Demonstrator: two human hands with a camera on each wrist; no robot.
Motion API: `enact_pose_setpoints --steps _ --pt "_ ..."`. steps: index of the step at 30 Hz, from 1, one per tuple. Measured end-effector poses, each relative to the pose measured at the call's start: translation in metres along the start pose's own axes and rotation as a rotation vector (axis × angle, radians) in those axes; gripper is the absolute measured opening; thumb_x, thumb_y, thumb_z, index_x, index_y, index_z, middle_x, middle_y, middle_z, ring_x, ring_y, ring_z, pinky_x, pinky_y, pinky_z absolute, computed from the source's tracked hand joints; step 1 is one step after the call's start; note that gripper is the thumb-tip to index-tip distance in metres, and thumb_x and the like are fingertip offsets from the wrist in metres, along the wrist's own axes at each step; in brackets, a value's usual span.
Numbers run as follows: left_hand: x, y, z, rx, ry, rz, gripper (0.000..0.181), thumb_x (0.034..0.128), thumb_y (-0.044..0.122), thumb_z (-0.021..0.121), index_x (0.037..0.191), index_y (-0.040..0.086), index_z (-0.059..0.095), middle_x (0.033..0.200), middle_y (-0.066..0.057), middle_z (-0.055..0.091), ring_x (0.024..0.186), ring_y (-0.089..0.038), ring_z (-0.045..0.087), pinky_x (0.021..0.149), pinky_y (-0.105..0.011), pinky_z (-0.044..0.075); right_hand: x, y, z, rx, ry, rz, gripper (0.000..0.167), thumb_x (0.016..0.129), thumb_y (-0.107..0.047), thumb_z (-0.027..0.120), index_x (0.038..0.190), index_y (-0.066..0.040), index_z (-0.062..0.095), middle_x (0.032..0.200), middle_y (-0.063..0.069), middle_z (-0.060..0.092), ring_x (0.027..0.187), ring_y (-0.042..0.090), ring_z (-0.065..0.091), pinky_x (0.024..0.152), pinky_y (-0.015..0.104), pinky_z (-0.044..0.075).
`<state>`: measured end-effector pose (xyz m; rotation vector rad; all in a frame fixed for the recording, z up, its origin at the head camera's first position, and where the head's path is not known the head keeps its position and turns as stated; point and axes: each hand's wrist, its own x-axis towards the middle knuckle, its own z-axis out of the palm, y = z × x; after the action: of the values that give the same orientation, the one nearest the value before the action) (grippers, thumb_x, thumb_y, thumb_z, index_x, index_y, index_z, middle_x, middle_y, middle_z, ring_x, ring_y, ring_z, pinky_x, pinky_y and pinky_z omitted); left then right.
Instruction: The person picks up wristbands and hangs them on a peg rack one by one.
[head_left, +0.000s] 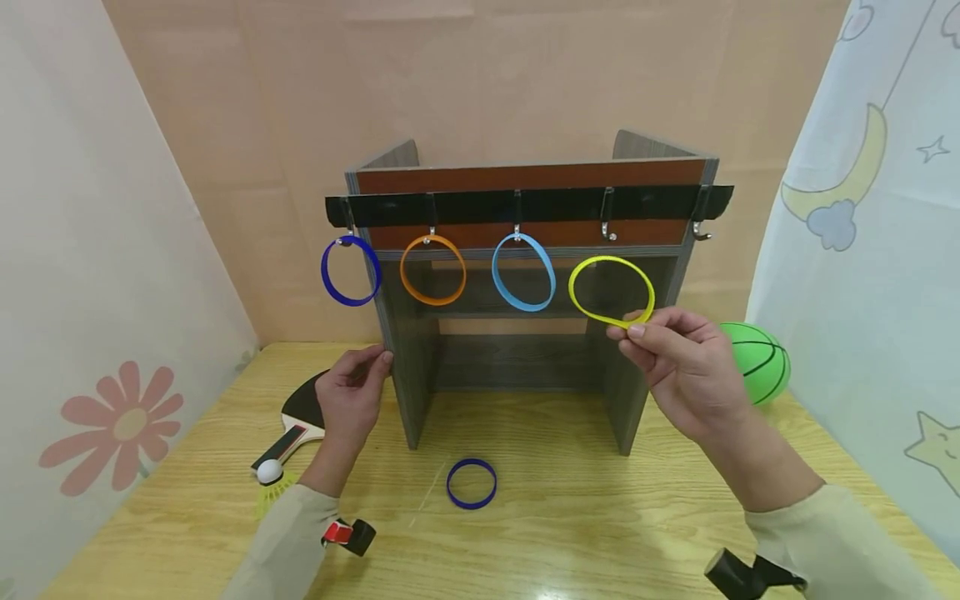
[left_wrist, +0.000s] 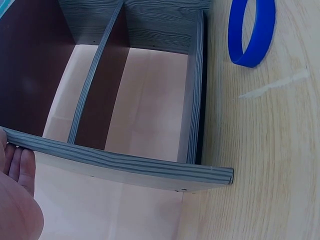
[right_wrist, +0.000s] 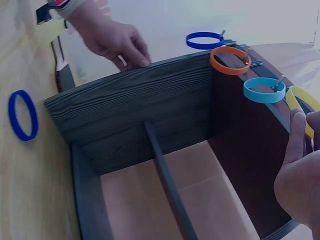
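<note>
My right hand (head_left: 693,371) pinches the lower edge of a yellow silicone wristband (head_left: 611,258) between thumb and fingers. The band's top is just below the fourth hook (head_left: 608,225). My left hand (head_left: 352,396) grips the front edge of the left side panel of a grey wooden shelf (head_left: 405,367), fingers partly behind the panel in the left wrist view. From hooks on the shelf's black strip (head_left: 472,207) hang a dark blue wristband (head_left: 326,275), an orange wristband (head_left: 435,301) and a light blue wristband (head_left: 525,307). Another dark blue wristband (head_left: 472,505) lies on the table.
The rightmost hook (head_left: 700,229) holds nothing. A table tennis paddle (head_left: 303,417), a white ball (head_left: 269,472) and a yellow-green netted item (head_left: 268,497) lie at the left. A green ball (head_left: 759,362) sits right of the shelf. Patterned cloth walls (head_left: 862,333) stand at both sides.
</note>
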<state>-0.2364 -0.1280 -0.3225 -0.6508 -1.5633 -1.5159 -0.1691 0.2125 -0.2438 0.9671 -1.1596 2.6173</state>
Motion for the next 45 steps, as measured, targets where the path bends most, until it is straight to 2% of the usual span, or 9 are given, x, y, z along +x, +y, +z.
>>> enact_pose_setpoints --steps 6,10,13,17,19,26,34,39,45 --pt "0.0 -0.003 0.0 -0.014 0.003 0.005 0.01 0.0774 -0.025 0.06 0.087 -0.021 0.062 0.076 -0.032 0.06 0.07 -0.007 0.065 0.063 -0.018 0.054 0.011 -0.008 0.005 0.032 0.024 -0.015 0.024 0.091 0.019 0.042 0.084 0.011 0.063 0.093 0.02 0.062 0.086 0.03 0.067 0.078 0.028 0.053" --pt "-0.003 -0.017 -0.002 -0.037 0.011 -0.003 0.011 0.0786 -0.023 0.062 0.089 -0.018 0.064 0.078 -0.028 0.063 0.071 -0.007 0.065 0.064 -0.017 0.053 0.016 -0.01 0.007 0.03 0.086 -0.023 0.022 0.091 0.018 0.045 0.081 0.011 0.063 0.09 0.019 0.063 0.085 0.029 0.068 0.077 0.027 0.054" --pt "-0.003 -0.015 -0.001 -0.031 0.012 -0.009 0.011 0.079 -0.022 0.062 0.089 -0.018 0.064 0.078 -0.028 0.063 0.071 -0.006 0.065 0.065 -0.017 0.053 0.018 -0.01 0.007 0.007 0.131 -0.014 0.021 0.09 0.017 0.047 0.08 0.009 0.063 0.088 0.018 0.064 0.083 0.028 0.068 0.076 0.026 0.054" --pt "0.0 0.0 0.001 -0.018 0.008 -0.011 0.01 0.0779 -0.024 0.061 0.087 -0.02 0.063 0.077 -0.031 0.061 0.07 -0.006 0.065 0.064 -0.017 0.053 0.019 -0.008 0.005 -0.015 0.168 -0.008 0.019 0.09 0.016 0.05 0.081 0.008 0.064 0.087 0.017 0.063 0.082 0.027 0.068 0.076 0.026 0.054" --pt "0.0 0.001 0.001 -0.023 0.008 -0.006 0.01 0.0776 -0.025 0.061 0.087 -0.021 0.062 0.076 -0.031 0.061 0.07 -0.006 0.065 0.064 -0.017 0.053 0.02 -0.006 0.003 -0.021 0.176 -0.006 0.019 0.09 0.016 0.05 0.08 0.008 0.064 0.086 0.017 0.063 0.081 0.027 0.068 0.075 0.026 0.054" --pt "0.0 -0.002 0.001 -0.025 0.005 0.006 0.011 0.0774 -0.025 0.06 0.087 -0.022 0.062 0.076 -0.034 0.059 0.07 -0.006 0.065 0.064 -0.018 0.053 0.021 0.001 -0.002 -0.018 0.166 -0.004 0.02 0.089 0.017 0.05 0.079 0.008 0.065 0.085 0.017 0.064 0.08 0.028 0.068 0.074 0.026 0.054" --pt "0.0 -0.004 0.001 -0.06 0.018 0.019 0.01 0.0774 -0.025 0.061 0.086 -0.02 0.062 0.076 -0.021 0.065 0.069 -0.007 0.065 0.063 -0.017 0.053 0.02 0.009 -0.006 -0.061 0.156 0.03 0.019 0.09 0.014 0.054 0.081 0.005 0.068 0.085 0.016 0.067 0.078 0.028 0.069 0.073 0.028 0.055" --pt "0.0 -0.004 0.001 -0.05 0.006 0.019 0.011 0.0774 -0.026 0.06 0.087 -0.021 0.062 0.075 -0.027 0.062 0.069 -0.008 0.065 0.063 -0.019 0.054 0.013 0.02 -0.01 -0.102 0.15 0.053 0.018 0.09 0.012 0.055 0.084 0.002 0.069 0.086 0.015 0.068 0.08 0.026 0.069 0.074 0.029 0.055" --pt "0.0 -0.003 0.0 -0.033 0.004 -0.003 0.01 0.0776 -0.025 0.06 0.087 -0.022 0.062 0.075 -0.03 0.061 0.068 -0.008 0.065 0.062 -0.019 0.054 -0.007 0.045 -0.019 -0.294 0.097 0.207 0.018 0.089 0.01 0.058 0.083 -0.004 0.067 0.082 0.01 0.068 0.076 0.02 0.068 0.07 0.027 0.056"
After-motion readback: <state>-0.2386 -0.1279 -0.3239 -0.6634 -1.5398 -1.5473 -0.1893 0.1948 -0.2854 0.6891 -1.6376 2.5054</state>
